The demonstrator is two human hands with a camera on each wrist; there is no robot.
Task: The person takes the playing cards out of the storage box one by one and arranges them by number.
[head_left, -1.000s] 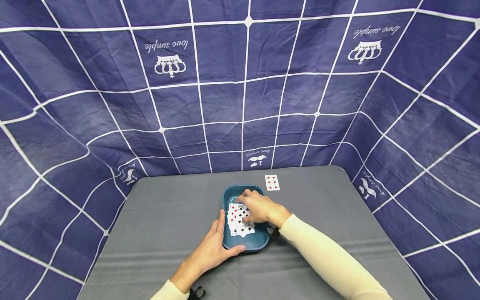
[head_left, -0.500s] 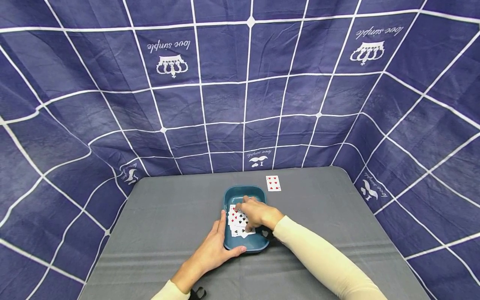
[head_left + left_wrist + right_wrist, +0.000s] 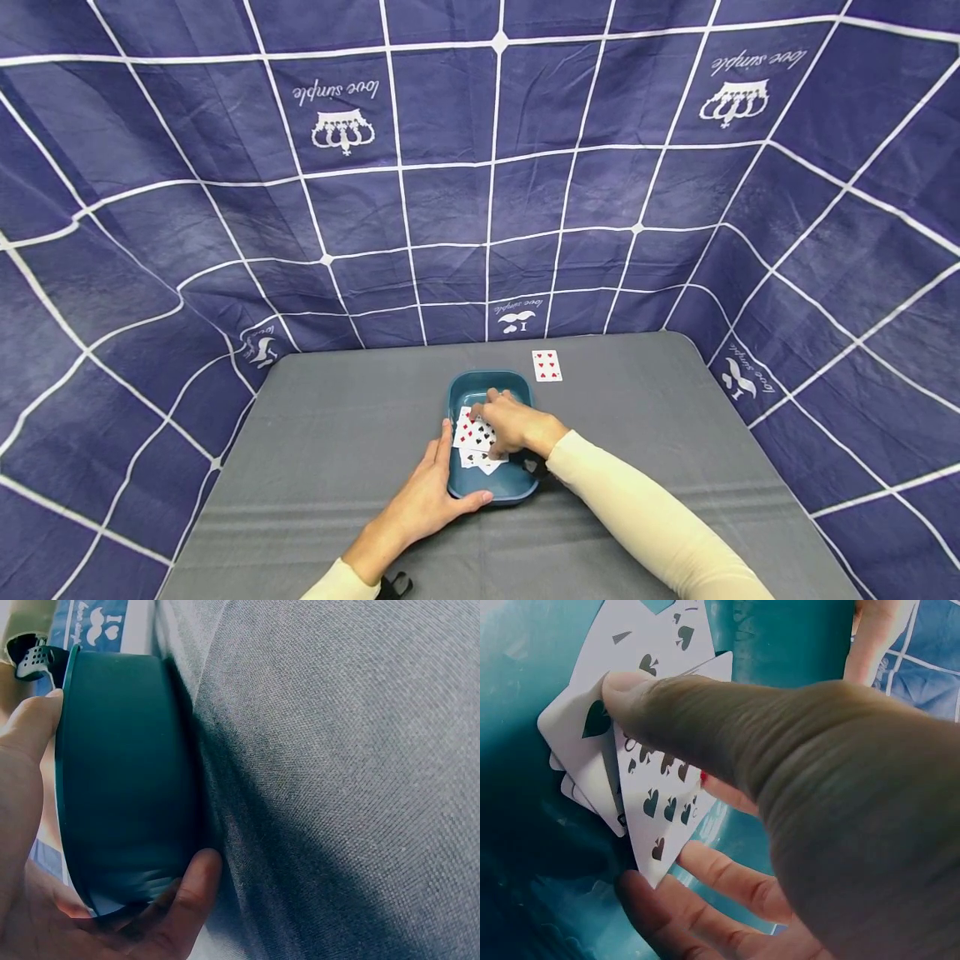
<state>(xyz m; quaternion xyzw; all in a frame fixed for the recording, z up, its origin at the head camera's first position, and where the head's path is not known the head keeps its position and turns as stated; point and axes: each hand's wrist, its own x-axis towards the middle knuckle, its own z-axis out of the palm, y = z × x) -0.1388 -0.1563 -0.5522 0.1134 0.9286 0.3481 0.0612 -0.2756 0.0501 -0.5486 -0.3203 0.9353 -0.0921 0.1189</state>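
Note:
A teal plastic tray (image 3: 491, 490) with rounded corners holds a loose, fanned pile of playing cards (image 3: 474, 433). My left hand (image 3: 423, 492) holds the tray's near left corner, thumb along the front rim and fingers against the side wall (image 3: 124, 765). Inside the tray, my right hand (image 3: 513, 423) grips some of the cards. In the right wrist view its thumb (image 3: 690, 720) presses on the spade cards (image 3: 660, 814), while the other fingers (image 3: 727, 877) lie at their far edge. The hand hides part of the pile in the head view.
A six of hearts (image 3: 547, 366) lies face up on the grey cloth-covered table (image 3: 337, 417), just beyond the tray's far right corner. Blue gridded cloth (image 3: 450, 208) hangs behind the table and along both sides.
The right hand has shifted slightly left and down over the cards. The pile has been nudged about, and its lower cards now sit closer together. The left hand stays on the tray.

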